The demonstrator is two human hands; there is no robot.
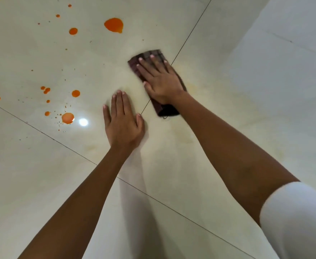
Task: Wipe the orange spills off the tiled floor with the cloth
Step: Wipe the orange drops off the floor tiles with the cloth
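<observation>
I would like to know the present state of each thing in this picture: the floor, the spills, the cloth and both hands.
floor: glossy, with faint yellowish smears beside the cloth.
spills: orange drops, not wiped, on the left tiles.
cloth: folded, lying flat on the floor.
right hand: flat, fingers straight, pressing on the cloth.
left hand: flat on the bare floor, holding nothing.

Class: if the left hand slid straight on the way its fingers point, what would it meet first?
Bare cream tile, then probably the large round orange spill; the left hand lies flat, aimed at it.
</observation>
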